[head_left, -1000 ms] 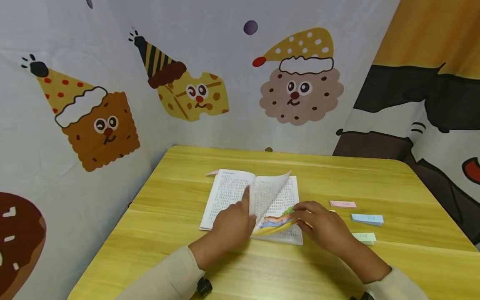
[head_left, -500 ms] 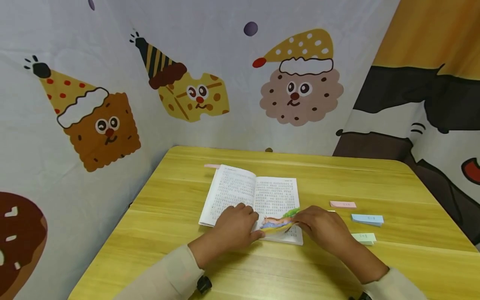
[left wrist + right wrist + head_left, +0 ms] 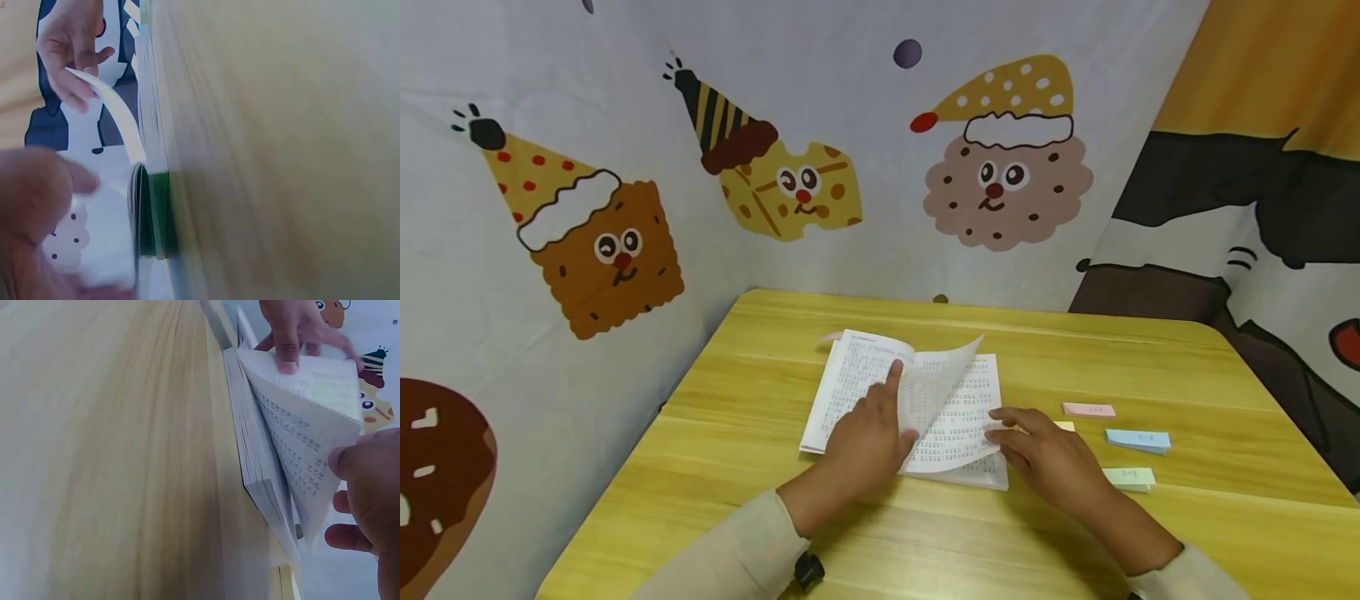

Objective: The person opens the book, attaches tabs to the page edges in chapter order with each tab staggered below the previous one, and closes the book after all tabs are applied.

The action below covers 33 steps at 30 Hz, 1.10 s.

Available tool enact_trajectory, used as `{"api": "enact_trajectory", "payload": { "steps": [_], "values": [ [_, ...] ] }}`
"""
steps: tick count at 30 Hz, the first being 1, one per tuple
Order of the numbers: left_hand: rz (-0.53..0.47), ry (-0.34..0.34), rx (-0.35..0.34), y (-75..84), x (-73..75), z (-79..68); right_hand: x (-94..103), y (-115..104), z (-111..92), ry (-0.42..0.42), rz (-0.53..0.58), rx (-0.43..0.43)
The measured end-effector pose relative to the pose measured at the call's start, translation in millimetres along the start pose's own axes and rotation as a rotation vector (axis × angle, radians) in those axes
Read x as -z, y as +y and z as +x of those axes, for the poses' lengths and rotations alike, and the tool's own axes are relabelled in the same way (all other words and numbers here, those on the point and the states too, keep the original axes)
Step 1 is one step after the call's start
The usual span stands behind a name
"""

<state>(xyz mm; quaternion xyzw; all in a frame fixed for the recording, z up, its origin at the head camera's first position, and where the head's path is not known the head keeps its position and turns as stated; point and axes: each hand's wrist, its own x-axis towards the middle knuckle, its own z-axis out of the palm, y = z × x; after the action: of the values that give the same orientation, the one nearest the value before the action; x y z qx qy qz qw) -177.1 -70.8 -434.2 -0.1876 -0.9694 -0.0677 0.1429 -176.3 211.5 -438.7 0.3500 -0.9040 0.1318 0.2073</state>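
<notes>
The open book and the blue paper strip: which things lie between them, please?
In the head view, the right hand and, partly hidden behind it, a yellow paper strip lie between the book and the blue strip.

Book point(image 3: 946, 421) on table point(image 3: 730, 467), slips to its right point(image 3: 1137, 440)

Print in your book point(image 3: 955, 412) too small to read
Your left hand point(image 3: 31, 206) blurs up close; your right hand point(image 3: 1052, 458) partly hides a yellow slip point(image 3: 1066, 426).

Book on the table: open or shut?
Open: the book shows printed pages on both sides, with one leaf partly raised.
</notes>
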Motion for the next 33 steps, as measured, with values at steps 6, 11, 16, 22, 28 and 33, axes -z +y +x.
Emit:
{"api": "enact_trajectory", "payload": {
  "steps": [6,11,16,22,28,33],
  "values": [
    [0.144,0.016,-0.062,-7.0,4.9,1.4,-0.5,3,-3,-0.035,-0.010,0.031],
    [0.086,-0.145,-0.321,-5.3,9.4,0.2,-2.2,6,-1,-0.015,-0.013,0.035],
    [0.037,-0.232,-0.245,-0.7,2.8,-2.4,-5.5,7,1,0.024,-0.029,0.031],
    [0.037,-0.243,-0.151,2.7,-3.5,-1.5,-5.0,5,1,0.049,-0.045,-0.016],
    [-0.058,-0.048,0.013,1.7,-4.8,0.3,-1.3,3,-1,0.050,-0.033,-0.020],
    [0.084,0.109,0.061,-3.1,-0.4,2.3,-0.9,6,-1,0.046,-0.027,0.058]
  ]
}}
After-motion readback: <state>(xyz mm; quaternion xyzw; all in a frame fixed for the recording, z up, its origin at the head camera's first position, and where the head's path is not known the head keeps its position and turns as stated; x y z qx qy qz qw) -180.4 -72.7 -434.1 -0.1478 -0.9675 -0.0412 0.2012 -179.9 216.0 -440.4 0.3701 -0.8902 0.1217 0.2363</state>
